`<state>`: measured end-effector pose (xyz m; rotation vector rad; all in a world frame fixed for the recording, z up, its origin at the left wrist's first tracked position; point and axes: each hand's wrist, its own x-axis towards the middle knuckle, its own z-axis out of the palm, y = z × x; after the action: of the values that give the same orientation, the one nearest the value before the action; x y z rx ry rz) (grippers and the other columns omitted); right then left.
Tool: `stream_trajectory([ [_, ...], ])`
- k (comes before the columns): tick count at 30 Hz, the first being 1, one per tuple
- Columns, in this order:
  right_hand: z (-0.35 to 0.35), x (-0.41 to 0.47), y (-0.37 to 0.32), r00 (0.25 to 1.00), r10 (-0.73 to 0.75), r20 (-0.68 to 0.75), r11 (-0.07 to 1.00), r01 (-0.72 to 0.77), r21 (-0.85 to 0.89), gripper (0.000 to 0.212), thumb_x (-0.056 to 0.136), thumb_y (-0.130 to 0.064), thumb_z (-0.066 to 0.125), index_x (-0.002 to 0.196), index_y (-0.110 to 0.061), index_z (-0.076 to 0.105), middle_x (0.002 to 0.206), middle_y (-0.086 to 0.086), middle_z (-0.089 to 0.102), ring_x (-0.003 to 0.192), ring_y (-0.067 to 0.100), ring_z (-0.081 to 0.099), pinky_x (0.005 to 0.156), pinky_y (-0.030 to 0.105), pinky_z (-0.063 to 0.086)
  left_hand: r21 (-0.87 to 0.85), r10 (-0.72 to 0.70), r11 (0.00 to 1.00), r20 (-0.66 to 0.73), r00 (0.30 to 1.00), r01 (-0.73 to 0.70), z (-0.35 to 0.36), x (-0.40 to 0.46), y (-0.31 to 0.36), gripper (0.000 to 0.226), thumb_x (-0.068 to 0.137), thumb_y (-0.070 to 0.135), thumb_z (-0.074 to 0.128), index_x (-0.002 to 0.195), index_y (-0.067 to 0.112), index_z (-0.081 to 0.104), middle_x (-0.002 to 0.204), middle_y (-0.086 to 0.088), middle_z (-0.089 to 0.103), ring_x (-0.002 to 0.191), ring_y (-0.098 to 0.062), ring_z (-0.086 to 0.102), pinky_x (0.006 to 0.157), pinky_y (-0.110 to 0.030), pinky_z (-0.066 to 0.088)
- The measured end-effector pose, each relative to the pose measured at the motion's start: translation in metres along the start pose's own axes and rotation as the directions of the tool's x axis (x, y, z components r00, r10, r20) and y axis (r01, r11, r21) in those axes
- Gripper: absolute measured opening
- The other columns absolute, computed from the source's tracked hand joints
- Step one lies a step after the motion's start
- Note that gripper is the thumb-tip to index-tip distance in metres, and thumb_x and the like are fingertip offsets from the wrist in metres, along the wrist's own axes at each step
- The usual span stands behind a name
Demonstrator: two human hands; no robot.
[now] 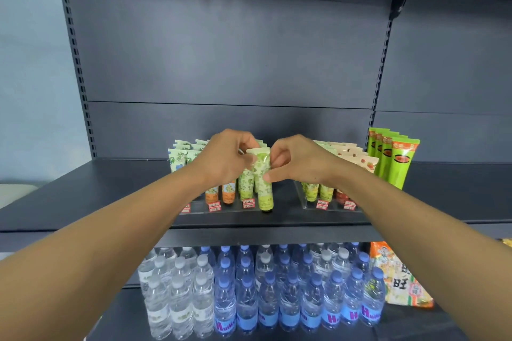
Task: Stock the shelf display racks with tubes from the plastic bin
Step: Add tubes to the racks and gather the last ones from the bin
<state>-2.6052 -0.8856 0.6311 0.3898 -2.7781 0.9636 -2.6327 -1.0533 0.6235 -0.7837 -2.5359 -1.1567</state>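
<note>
Green tube (262, 174): upright, cap down, at left rack (221, 209) front; pinched by left hand (227, 158) and right hand (293, 163)

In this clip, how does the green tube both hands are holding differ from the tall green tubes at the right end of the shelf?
The held green tube is pale with a leafy print; the tall green tubes are brighter green with red and orange labels. The held tube is shorter and slimmer. It is pinched by the left hand and right hand by the left acrylic rack; the tall tubes stand untouched on the shelf beside the right rack. Both stand cap-down.
</note>
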Motion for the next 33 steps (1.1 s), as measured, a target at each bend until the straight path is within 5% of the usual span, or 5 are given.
stream_trajectory([
  [2,0.004,-0.002,-0.002,1.000,-0.011,-0.023,0.999,0.010,-0.040,0.025,0.075,-0.024,0.078,0.065,-0.022,0.055,0.055,-0.014,0.055,0.050,-0.003,0.051,0.053,0.013,0.038,0.012,0.020,1.000,-0.006,1.000,-0.020,0.004,0.003,0.006,0.016,0.088,0.007,0.061,0.081,0.021,0.061,0.077,0.005,0.062,0.068,-0.012,0.057,0.062,-0.020,0.046],
  [5,0.007,-0.003,0.000,0.999,-0.027,-0.039,0.996,0.024,-0.089,0.030,0.078,-0.022,0.074,0.063,-0.026,0.049,0.057,-0.010,0.048,0.052,0.004,0.044,0.052,0.019,0.033,0.053,0.050,0.997,-0.050,0.997,-0.047,0.006,0.005,0.008,0.013,0.086,0.008,0.063,0.084,0.020,0.060,0.080,0.003,0.064,0.071,-0.010,0.059,0.063,-0.019,0.047],
  [14,0.018,0.028,0.013,0.946,0.014,-0.323,0.970,-0.092,-0.227,0.030,0.089,-0.023,0.061,0.112,-0.006,0.053,0.090,0.006,0.057,0.083,0.024,0.056,0.067,0.028,0.038,0.246,-0.074,0.966,-0.032,0.997,0.079,-0.017,-0.015,-0.028,0.017,0.083,0.008,0.063,0.089,0.023,0.057,0.078,0.007,0.064,0.074,-0.018,0.061,0.077,-0.039,0.055],
  [21,0.053,0.048,0.024,0.954,0.109,-0.278,0.951,-0.181,-0.250,0.042,0.093,-0.022,0.056,0.131,-0.009,0.044,0.110,0.017,0.061,0.091,0.030,0.061,0.069,0.033,0.046,0.272,-0.150,0.953,0.049,0.987,0.132,-0.018,-0.033,-0.052,0.024,0.080,0.007,0.062,0.080,0.030,0.055,0.074,0.012,0.059,0.078,-0.017,0.060,0.082,-0.043,0.054],
  [33,0.056,0.041,0.028,0.970,0.121,-0.210,0.952,-0.173,-0.251,0.057,0.091,-0.016,0.059,0.138,-0.010,0.028,0.095,0.012,0.058,0.075,0.021,0.059,0.057,0.028,0.045,0.280,-0.134,0.954,0.076,0.988,0.108,-0.007,-0.040,-0.051,0.020,0.084,0.006,0.058,0.094,0.023,0.060,0.087,0.006,0.062,0.080,-0.013,0.057,0.083,-0.038,0.053],
])
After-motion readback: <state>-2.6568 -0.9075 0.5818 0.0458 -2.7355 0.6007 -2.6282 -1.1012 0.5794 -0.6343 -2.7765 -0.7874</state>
